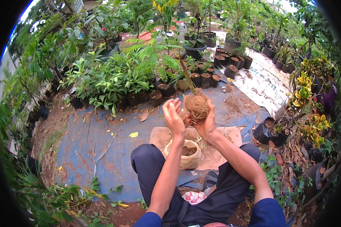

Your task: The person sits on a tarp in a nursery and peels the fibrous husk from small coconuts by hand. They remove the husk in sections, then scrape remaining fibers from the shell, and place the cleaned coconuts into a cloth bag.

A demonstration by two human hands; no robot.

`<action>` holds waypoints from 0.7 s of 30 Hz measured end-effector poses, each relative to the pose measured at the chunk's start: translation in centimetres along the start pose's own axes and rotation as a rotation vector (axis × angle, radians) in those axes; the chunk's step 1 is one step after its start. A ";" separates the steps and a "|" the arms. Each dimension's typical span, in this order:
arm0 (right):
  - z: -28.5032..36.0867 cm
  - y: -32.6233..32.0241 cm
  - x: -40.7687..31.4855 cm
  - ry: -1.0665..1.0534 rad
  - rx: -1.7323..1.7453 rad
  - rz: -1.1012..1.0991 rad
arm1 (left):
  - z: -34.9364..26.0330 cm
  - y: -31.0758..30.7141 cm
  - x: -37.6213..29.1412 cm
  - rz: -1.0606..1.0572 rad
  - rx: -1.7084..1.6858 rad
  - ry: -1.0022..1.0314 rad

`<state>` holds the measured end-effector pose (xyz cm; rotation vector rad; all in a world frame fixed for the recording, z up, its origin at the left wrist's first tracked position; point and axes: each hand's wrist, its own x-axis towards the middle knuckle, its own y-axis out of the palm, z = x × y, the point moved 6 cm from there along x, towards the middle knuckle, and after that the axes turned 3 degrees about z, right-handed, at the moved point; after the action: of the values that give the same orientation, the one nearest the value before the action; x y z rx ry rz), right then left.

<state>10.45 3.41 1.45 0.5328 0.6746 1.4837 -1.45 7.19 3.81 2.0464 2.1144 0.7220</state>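
My right hand (206, 120) is closed around the underside and right side of a fibrous root ball (197, 106), holding it up above the ground sheet. From the ball a thick brown-green plant stem (186, 73) leans up and to the left; its top overlaps foliage behind. My left hand (174, 117) is raised just left of the roots, palm turned towards them and fingers loosely extended. Whether its fingertips touch the roots is hard to tell. Below both wrists stands a cream bag (197, 161) with its rim rolled down and brown soil (189, 151) inside.
The bag rests on a beige board (159, 136) over a blue tarp (82, 153) littered with leaves. Leafy potted seedlings (116, 82) and soil-filled black nursery bags (206, 80) line the far side. A white printed sheet (262, 76) and yellow-leaved crotons (302, 88) lie rightward.
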 end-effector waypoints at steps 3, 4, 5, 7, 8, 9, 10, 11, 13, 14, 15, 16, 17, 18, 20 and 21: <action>-0.1 -0.2 0.1 0.017 -0.059 -0.013 | -1.4 -0.3 -0.5 -0.050 0.168 0.148; 0.1 0.2 0.1 -0.045 -0.074 0.030 | -1.2 0.2 -0.6 -0.017 0.201 0.117; -0.1 0.3 -0.2 -0.070 -0.089 0.007 | -0.8 0.8 -0.9 0.003 0.228 0.106; -0.4 1.0 -0.6 -0.150 -0.125 0.000 | -0.1 1.3 -1.1 0.059 0.278 0.079; -0.4 1.5 -0.9 -0.206 -0.148 0.018 | 0.2 1.5 -1.1 0.094 0.300 0.065; -0.3 1.7 -1.0 -0.238 -0.170 0.014 | 0.7 1.6 -1.0 0.131 0.319 0.031; -0.2 2.0 -1.1 -0.251 -0.200 0.041 | 1.2 1.6 -0.6 0.177 0.236 -0.031; -0.1 2.1 -1.1 -0.239 -0.179 0.053 | 1.1 1.7 -0.5 0.219 0.235 0.012; 0.0 1.9 -0.9 -0.180 -0.114 0.016 | 1.6 1.7 -0.5 0.284 0.261 -0.029; 0.2 1.9 -0.8 -0.199 -0.102 0.025 | 1.5 1.8 -0.6 0.288 0.154 -0.010; 0.3 1.7 -0.7 -0.205 -0.076 0.002 | 1.6 1.9 -0.8 0.286 0.031 -0.024; 0.4 1.7 -0.6 -0.223 -0.037 0.046 | 1.7 2.1 -1.0 0.307 -0.098 -0.018; 0.0 2.2 -0.3 -0.126 0.080 0.202 | 2.1 2.0 -1.0 0.326 -0.140 -0.086; 0.1 3.0 -0.4 -0.040 0.210 0.424 | 2.3 1.9 -1.0 0.370 -0.187 -0.133; -0.9 1.9 -0.4 0.122 0.257 0.372 | 2.4 1.8 -1.1 0.414 -0.270 -0.113; -1.1 1.5 -0.3 0.151 0.247 0.354 | 2.8 1.8 -1.3 0.453 -0.245 -0.160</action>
<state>8.66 3.07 1.76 0.7639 0.9247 1.7958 1.45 6.58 1.72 2.3665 1.4102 0.7892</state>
